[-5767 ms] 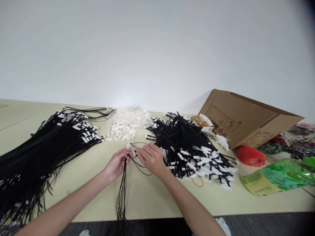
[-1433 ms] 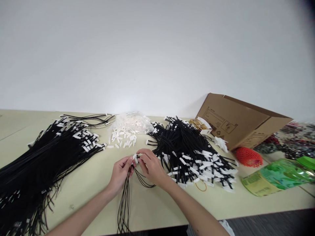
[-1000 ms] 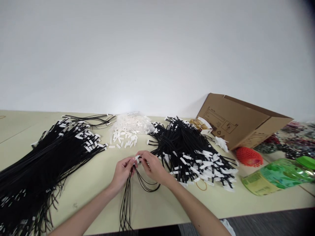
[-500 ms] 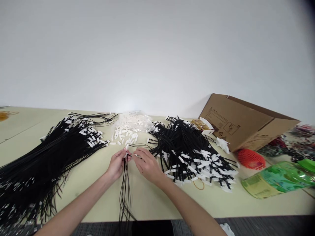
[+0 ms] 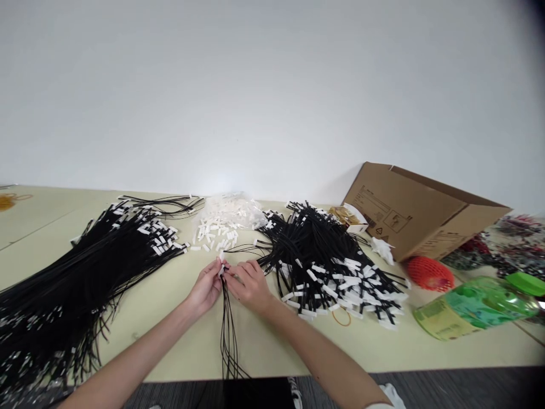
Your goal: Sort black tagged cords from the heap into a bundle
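Note:
My left hand [image 5: 208, 286] pinches a white connector [image 5: 222, 257] from which several thin black wires [image 5: 227, 329] hang over the table edge. From the right, the closed fingers of my right hand [image 5: 249, 284] meet it at the same spot, on a black wire by the connector; the wire's end is hidden. A few black wires [image 5: 244, 248] stretch from near the connector toward the pile on the right. Loose white connectors [image 5: 213, 232] lie just beyond my hands, spilling from a clear plastic bag [image 5: 236, 209].
A large bundle of black wires [image 5: 80, 272] covers the table's left. At right lies a pile of black wires with white connectors [image 5: 315, 250]. Beyond it are a cardboard box [image 5: 409, 216], a red foam net [image 5: 430, 274] and a green bottle [image 5: 474, 307]. A rubber band [image 5: 342, 318] lies nearby.
My right hand has moved in to my left, its fingers now closed at the connector. The hanging wires have shifted slightly right.

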